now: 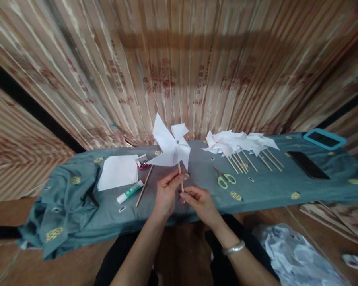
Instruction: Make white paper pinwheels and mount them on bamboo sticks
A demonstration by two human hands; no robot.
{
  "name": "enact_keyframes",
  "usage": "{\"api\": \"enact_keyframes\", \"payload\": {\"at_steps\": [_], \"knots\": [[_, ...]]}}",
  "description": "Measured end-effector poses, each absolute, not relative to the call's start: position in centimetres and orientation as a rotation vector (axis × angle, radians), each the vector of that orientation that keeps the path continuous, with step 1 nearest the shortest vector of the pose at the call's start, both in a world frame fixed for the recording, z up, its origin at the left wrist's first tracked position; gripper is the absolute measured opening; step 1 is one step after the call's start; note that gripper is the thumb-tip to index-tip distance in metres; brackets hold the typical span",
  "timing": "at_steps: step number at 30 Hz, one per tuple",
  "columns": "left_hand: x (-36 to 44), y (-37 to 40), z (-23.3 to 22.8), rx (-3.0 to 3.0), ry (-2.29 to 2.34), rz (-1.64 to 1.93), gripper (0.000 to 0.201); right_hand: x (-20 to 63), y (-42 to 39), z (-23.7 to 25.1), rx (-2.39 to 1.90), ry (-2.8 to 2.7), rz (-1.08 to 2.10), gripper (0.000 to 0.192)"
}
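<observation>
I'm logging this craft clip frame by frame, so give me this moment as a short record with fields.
setting: low table under a teal cloth, striped curtain behind
left hand: pinches the thin wooden stick of a white paper pinwheel
right hand: grips the same stick lower down
finished: pile of white paper pinwheels on sticks
tools: green-handled scissors, glue tube, loose wooden stick
supplies: stack of white paper squares
</observation>
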State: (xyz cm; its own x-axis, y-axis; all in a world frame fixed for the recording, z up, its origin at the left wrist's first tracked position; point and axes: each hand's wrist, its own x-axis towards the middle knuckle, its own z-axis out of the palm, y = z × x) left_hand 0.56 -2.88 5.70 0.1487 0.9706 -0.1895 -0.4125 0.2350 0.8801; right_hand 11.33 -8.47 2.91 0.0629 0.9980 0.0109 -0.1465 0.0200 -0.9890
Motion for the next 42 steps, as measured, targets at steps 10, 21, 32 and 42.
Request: {"api": "enact_keyframes", "payload": {"at_steps": [10, 21, 32, 42], "knots": [[-0.9, -2.3, 3.6, 0.870, 0.931, 1.069, 0.028, 11.7, -7.0, 2.4, -1.178, -0.991, 1.110, 0.020], [-0.6, -1.7, 2.9, 0.941, 0.971, 1.054, 0.020, 13.3, -6.1, 2.1, -1.248, -0.955, 1.025, 0.029], [-0.2, -2.4, 2.4, 1.073, 1.009, 0.963, 0.016, 16.0, -3.9, 3.6, -1.054, -0.554, 1.034, 0.042], [-0.2, -1.8, 2.6, 1.160, 0.983, 0.994, 0.011, 14.4, -6.1, 4.0, -1.085, -0.723, 1.277, 0.042]]}}
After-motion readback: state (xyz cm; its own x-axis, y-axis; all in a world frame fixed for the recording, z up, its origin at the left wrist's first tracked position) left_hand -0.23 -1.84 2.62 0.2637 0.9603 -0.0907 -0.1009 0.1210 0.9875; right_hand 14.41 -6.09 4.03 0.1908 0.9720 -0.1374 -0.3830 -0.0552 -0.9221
